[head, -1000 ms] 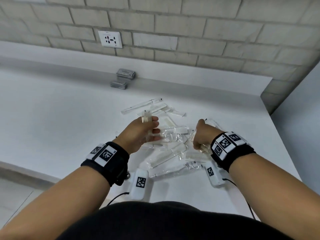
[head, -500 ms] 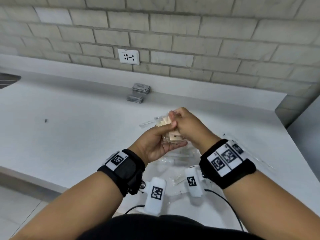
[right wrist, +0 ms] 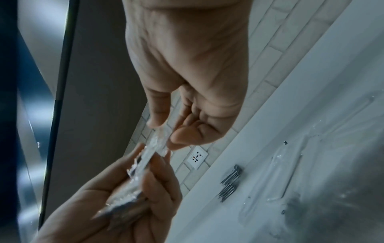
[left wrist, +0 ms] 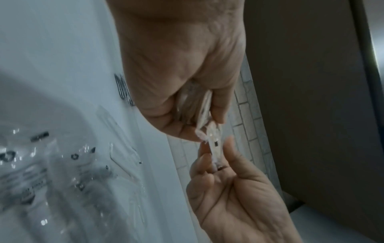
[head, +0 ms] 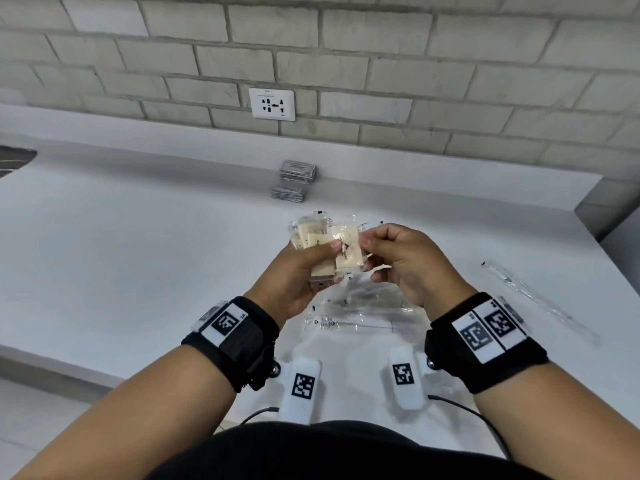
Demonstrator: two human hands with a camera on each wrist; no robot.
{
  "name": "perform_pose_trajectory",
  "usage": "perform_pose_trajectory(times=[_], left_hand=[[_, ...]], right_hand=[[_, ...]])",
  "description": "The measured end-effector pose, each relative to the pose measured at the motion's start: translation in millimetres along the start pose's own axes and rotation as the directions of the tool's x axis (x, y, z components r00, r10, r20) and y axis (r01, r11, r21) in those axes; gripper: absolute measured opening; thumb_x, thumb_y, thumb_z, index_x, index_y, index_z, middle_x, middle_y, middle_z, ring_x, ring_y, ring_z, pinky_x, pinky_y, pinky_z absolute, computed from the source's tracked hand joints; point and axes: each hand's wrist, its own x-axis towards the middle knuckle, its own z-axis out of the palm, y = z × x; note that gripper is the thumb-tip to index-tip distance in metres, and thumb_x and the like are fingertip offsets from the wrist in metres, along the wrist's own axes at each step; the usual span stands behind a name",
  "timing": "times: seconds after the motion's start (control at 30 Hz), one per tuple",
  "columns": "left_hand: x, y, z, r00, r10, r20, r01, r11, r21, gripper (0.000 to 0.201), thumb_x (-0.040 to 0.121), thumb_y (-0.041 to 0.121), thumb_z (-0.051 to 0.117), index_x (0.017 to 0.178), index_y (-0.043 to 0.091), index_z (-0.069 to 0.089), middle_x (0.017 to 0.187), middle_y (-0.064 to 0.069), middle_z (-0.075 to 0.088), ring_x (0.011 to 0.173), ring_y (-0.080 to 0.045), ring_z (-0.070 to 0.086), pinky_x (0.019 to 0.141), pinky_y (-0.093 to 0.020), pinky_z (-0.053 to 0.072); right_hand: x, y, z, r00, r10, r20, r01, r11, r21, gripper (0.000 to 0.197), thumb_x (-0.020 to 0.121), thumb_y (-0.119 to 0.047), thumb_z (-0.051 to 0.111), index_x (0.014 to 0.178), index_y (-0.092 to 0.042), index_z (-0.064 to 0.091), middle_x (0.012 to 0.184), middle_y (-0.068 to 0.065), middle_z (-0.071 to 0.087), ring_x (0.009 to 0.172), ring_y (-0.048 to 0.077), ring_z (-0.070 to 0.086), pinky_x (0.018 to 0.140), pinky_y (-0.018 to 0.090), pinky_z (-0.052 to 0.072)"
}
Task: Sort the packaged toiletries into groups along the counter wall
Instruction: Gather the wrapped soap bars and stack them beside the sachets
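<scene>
My left hand [head: 317, 259] grips a fanned bundle of cream packets in clear wrap [head: 311, 233], held above the counter. My right hand [head: 367, 250] pinches the edge of one more cream packet [head: 348, 252] against that bundle. In the left wrist view the left hand [left wrist: 199, 115] clamps the packets edge-on while the right hand's fingertips [left wrist: 228, 148] pinch the wrapper [left wrist: 215, 143]. In the right wrist view the right hand [right wrist: 164, 131] and left hand [right wrist: 145, 172] share the crinkled wrapper [right wrist: 149, 154]. A pile of clear-wrapped items [head: 363, 306] lies under the hands.
Two stacks of grey packets [head: 298, 171] [head: 288, 194] stand by the low ledge under the brick wall. A long clear-wrapped item [head: 519, 289] lies apart at the right. A wall socket [head: 272, 103] sits above; a sink edge [head: 14, 161] shows far left.
Both hands lifted off the pile and met above it. The left hand's bundle of cream packets rose, and the right hand brought another packet to it.
</scene>
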Motion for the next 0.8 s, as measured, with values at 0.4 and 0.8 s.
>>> perform_pose_trajectory(times=[0.4, 0.8], left_hand=[[14, 20, -31, 0.995, -0.098, -0.013, 0.097, 0.994, -0.042, 0.018, 0.081, 0.014, 0.066, 0.099, 0.014, 0.063, 0.076, -0.002, 0.069, 0.062, -0.013, 0.066, 0.052, -0.021, 0.052], [21, 22, -37, 0.997, 0.050, -0.055, -0.046, 0.995, 0.084, 0.045, 0.078, 0.004, 0.070, 0.121, 0.003, 0.059, 0.102, -0.015, 0.067, 0.090, -0.030, 0.066, 0.072, -0.033, 0.052]], right_hand=[[10, 7, 25, 0.771, -0.589, 0.241, 0.588, 0.512, -0.626, 0.023, 0.081, 0.002, 0.069, 0.086, -0.018, 0.077, 0.112, -0.006, 0.056, 0.097, 0.002, 0.054, 0.088, 0.012, 0.041], [34, -10, 35, 0.983, -0.174, -0.064, 0.156, 0.962, -0.224, 0.005, 0.085, -0.013, 0.070, 0.082, -0.017, 0.067, 0.072, 0.001, 0.067, 0.059, 0.017, 0.059, 0.053, 0.028, 0.048]])
